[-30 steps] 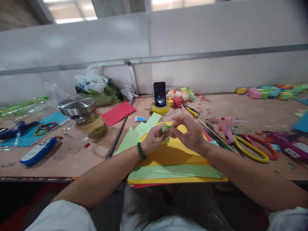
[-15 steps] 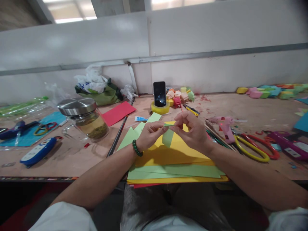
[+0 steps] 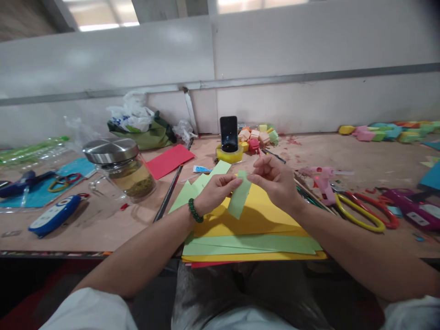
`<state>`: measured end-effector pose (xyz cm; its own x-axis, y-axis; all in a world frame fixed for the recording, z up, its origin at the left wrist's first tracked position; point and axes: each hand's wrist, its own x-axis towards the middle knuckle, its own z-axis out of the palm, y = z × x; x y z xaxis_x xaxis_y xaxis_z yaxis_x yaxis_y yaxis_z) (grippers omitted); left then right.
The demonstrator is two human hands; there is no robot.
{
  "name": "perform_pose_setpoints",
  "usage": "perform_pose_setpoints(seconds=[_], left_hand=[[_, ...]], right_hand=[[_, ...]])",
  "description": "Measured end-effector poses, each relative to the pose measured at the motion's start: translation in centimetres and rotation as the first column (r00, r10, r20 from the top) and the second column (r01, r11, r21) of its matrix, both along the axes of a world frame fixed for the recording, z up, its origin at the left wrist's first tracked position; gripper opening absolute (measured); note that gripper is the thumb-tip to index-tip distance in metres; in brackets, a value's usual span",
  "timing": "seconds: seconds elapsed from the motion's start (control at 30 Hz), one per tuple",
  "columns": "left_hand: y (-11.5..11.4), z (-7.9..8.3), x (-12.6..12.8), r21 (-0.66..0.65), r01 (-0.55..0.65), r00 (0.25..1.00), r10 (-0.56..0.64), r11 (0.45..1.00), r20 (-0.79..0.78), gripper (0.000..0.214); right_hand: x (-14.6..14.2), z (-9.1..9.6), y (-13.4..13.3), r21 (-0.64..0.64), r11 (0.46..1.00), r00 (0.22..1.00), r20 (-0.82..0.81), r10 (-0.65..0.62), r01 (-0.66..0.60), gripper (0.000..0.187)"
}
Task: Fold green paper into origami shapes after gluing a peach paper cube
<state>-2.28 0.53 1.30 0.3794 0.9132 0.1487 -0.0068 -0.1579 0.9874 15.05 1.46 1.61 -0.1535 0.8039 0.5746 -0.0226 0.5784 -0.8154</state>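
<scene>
A light green paper strip (image 3: 239, 198) hangs tilted between my hands, above a stack of yellow paper (image 3: 247, 224). My left hand (image 3: 218, 190) pinches the strip's upper left edge between thumb and fingers; a green bead bracelet circles that wrist. On the other side, my right hand (image 3: 275, 183) holds the strip's top right edge with thumb and forefinger, the other fingers curled. Green sheets (image 3: 247, 246) stick out from under the yellow paper at the table's front edge. More green strips (image 3: 197, 183) lie left of the stack.
A glass tea jug (image 3: 127, 176) and a red sheet (image 3: 170, 161) lie to the left. Behind my hands, a phone (image 3: 228, 134) leans in a yellow tape roll (image 3: 229, 155) beside folded paper pieces (image 3: 256, 136). A pink glue gun (image 3: 323, 183) and yellow-handled scissors (image 3: 359, 213) are at right.
The green strip has turned from nearly edge-on at its top to showing its broad face, its lower end swinging slightly left. Both hands still hold it in nearly the same place.
</scene>
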Motion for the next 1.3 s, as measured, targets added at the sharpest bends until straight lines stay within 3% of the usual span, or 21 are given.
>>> perform_pose_setpoints(seconds=[0.13,0.33,0.47,0.53,0.63,0.73,0.83,0.97,1.1,1.3], left_hand=[[0.3,-0.2,-0.1,-0.038,0.048,0.999,-0.049,0.998,-0.021,0.055],[0.6,-0.9,0.2,-0.074,-0.039,0.998,0.035,0.996,-0.054,0.043],[1.1,-1.8,0.4,-0.011,-0.156,0.947,0.146,0.988,-0.284,0.028],[1.1,-2.1,0.4,0.13,-0.173,0.847,0.215,0.976,-0.487,0.03],[0.8,-2.3,0.5,0.33,-0.051,0.609,0.291,0.943,-0.738,0.042],[0.3,-2.4,0.7,0.42,0.093,0.368,0.361,0.903,-0.857,0.041],[0.0,-2.6,1.1,0.473,0.212,0.229,0.427,0.855,-0.875,0.039],[-0.2,-2.6,1.3,0.531,0.316,0.215,0.486,0.786,-0.847,0.036],[-0.8,-2.4,1.6,0.538,0.37,0.25,0.476,0.758,-0.843,0.023],[-2.2,-2.0,2.1,0.482,0.443,0.187,0.448,0.756,-0.874,0.019]], right_hand=[[0.0,-0.6,0.9,-0.062,0.998,0.998,-0.053,-0.017,0.014,0.03],[0.0,-1.5,2.0,-0.145,0.987,0.997,-0.036,-0.071,0.065,0.029],[0.4,-2.4,3.3,-0.248,0.964,0.992,0.101,-0.072,0.095,0.03],[0.6,-2.8,3.7,-0.273,0.954,0.972,0.228,-0.059,0.122,0.028],[0.9,-3.3,4.0,-0.217,0.955,0.894,0.439,-0.089,0.202,0.019],[1.0,-3.4,4.0,-0.144,0.944,0.745,0.654,-0.135,0.297,0.012],[1.0,-3.2,4.1,-0.107,0.928,0.565,0.815,-0.123,0.357,0.013],[0.9,-2.9,4.1,-0.069,0.923,0.444,0.889,-0.116,0.379,0.013],[0.9,-3.0,4.2,-0.07,0.919,0.413,0.904,-0.105,0.387,0.015],[1.1,-3.1,4.5,-0.073,0.916,0.373,0.924,-0.087,0.395,0.022]])
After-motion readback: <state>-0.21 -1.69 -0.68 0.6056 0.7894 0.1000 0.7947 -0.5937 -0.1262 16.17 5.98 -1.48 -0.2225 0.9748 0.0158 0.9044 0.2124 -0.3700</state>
